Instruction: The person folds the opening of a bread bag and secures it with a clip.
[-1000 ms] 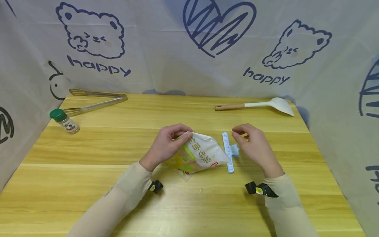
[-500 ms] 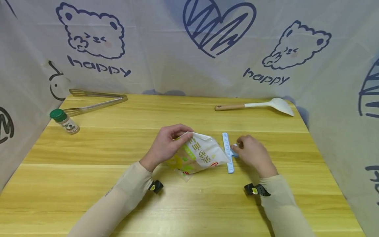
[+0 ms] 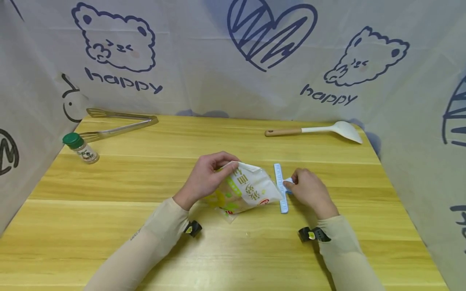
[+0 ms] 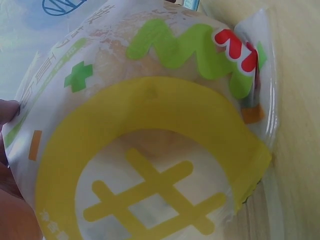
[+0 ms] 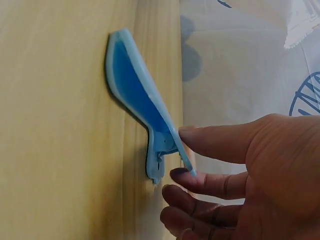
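Note:
My left hand (image 3: 204, 178) grips the top edge of a white and clear printed food bag (image 3: 251, 190) between thumb and fingers. The bag lies tilted over the table, and a pale, bread-like food shows through its film in the left wrist view, beside yellow and green print (image 4: 150, 95). Just right of the bag's pointed corner is a light-blue bag clip (image 3: 279, 178) with a long ribbed bar. My right hand (image 3: 311, 192) pinches the clip's handle; in the right wrist view the thumb (image 5: 215, 142) and forefinger lie on either side of the lever.
At the back right lies a white spoon or turner (image 3: 344, 129) with a wooden handle. Metal tongs (image 3: 127, 125) lie spread at the back left, with a green-capped seasoning shaker (image 3: 83, 150) before them. A printed cloth (image 3: 204, 60) hangs around the table (image 3: 233, 258).
My right hand has come down and left from beside the clip and taken hold of its handle. The left hand and the food bag have stayed in place.

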The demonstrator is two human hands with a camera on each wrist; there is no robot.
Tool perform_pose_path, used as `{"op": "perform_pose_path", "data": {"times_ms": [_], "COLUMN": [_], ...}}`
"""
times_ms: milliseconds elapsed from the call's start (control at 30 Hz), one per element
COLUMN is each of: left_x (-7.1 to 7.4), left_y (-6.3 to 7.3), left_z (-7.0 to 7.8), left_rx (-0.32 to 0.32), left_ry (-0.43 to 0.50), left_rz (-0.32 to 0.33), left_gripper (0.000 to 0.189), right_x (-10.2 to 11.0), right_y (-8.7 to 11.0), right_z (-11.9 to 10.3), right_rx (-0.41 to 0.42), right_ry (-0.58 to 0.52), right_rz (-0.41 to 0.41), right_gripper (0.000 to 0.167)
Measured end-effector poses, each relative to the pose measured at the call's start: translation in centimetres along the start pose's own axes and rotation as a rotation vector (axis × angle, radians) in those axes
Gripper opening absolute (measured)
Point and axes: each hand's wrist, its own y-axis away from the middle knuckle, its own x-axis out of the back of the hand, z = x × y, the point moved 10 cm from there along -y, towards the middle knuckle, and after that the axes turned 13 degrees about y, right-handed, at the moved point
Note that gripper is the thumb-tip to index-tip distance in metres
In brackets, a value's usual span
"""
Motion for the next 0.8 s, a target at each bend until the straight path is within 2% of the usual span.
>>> {"op": "perform_pose_path", "data": {"times_ms": [200, 367, 600, 800], "left_x": [0.0, -0.1, -0.1, -0.1], "left_y": [0.0, -0.1, -0.2, -0.2], "left_z": [0.0, 0.0, -0.2, -0.3], "left_rx": [-0.001, 0.003, 0.002, 0.006], "left_ry": [0.001, 0.002, 0.003, -0.002], "left_rz": [0.004, 0.001, -0.004, -0.005], "left_gripper": [0.013, 0.013, 0.013, 0.013], "right_x": [-0.1, 0.6, 3.0, 5.4], "right_y": [0.0, 0.3, 1.3, 2.1], "right_z": [-0.1, -0.3, -0.4, -0.9], "right_rx": [0.027, 0.043, 0.033, 0.039], "right_ry": [-0.063, -0.092, -0.128, -0.182], "right_rz": [-0.039, -0.049, -0.014, 0.051], "right_gripper": [0.024, 0.020, 0.025, 0.040]}}
